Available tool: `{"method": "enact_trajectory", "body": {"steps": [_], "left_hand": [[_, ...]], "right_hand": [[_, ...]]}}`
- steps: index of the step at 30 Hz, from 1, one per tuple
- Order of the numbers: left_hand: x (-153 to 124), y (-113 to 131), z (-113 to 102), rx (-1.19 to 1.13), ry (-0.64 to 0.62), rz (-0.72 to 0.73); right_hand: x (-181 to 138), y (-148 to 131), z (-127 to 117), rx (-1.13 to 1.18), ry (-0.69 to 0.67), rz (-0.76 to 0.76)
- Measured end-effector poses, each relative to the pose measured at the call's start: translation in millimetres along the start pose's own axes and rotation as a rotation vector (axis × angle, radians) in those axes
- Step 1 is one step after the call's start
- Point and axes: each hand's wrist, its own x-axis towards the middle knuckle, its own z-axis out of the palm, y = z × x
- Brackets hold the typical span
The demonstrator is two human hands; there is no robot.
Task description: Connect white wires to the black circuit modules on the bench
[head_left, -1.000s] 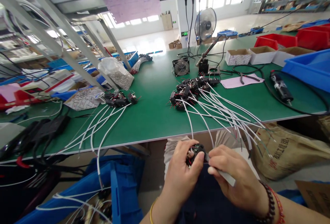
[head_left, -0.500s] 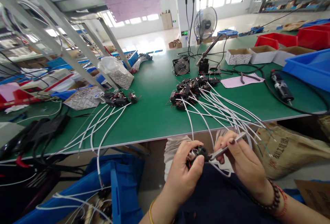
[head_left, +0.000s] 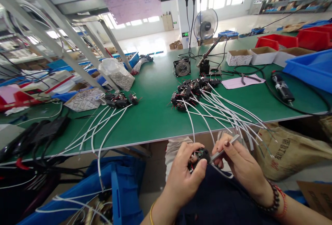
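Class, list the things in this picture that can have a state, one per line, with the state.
Black part: held, below the green tabletop
Left hand: closed around it
Right hand: gripping
Metal tool: held slanting
Pliers: handles spread
Soldering iron: tilted
Electric screwdriver: lying down
White boxes: open-topped
Round fan: upright, spinning unclear

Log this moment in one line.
left hand: gripping black-cased module | right hand: holding flat gray tool beside module | pliers: on pink paper

Smooth metal tool (head_left: 217,155); satiny tabletop (head_left: 153,111)
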Motion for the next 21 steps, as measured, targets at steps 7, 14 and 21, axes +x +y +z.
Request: {"method": "enact_trajectory", "body": {"steps": [7, 14, 21], "left_hand": [[1.5, 0.6, -2.2, -0.054, -0.026, 0.001], [1.5, 1.9, -1.6, -0.059, -0.032, -0.001], [-0.2, 2.9, -1.4, -0.069, -0.028, 0.017]], "right_hand": [[0.3, -1.8, 1.3, 0.191, -0.013, 0.078], [2.1, 0.1, 0.7, 0.251, -0.019, 0.11], [-2.3, -3.9, 3.9, 0.206, 0.0, 0.026]]}}
